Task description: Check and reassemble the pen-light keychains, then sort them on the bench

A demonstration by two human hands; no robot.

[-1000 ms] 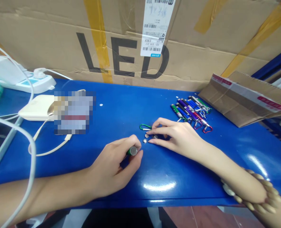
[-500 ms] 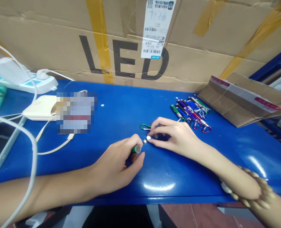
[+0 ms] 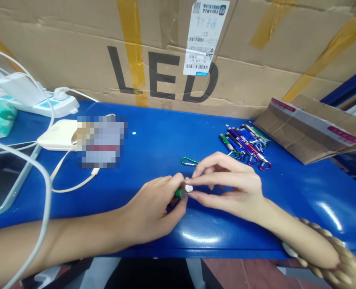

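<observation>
Left hand (image 3: 153,208) pinches a small green metal tube (image 3: 180,194); right hand (image 3: 228,188) pinches a small silver button cell (image 3: 189,188) at the tube's open end, above the blue bench (image 3: 153,140).

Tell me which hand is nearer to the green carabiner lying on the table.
Right. The right hand sits just below and right of the green carabiner, its fingers almost beside it. The left hand is farther down and left, gripping a small green tube.

The scene is brightly and evenly lit from overhead. White glare patches sit on the glossy blue table (image 3: 153,144) at about 6 o'clock and 4 o'clock. Shadows under the arms are soft and short. Edges bow with wide-angle distortion, and a pixelated block (image 3: 102,141) sits toward 9 o'clock.
</observation>
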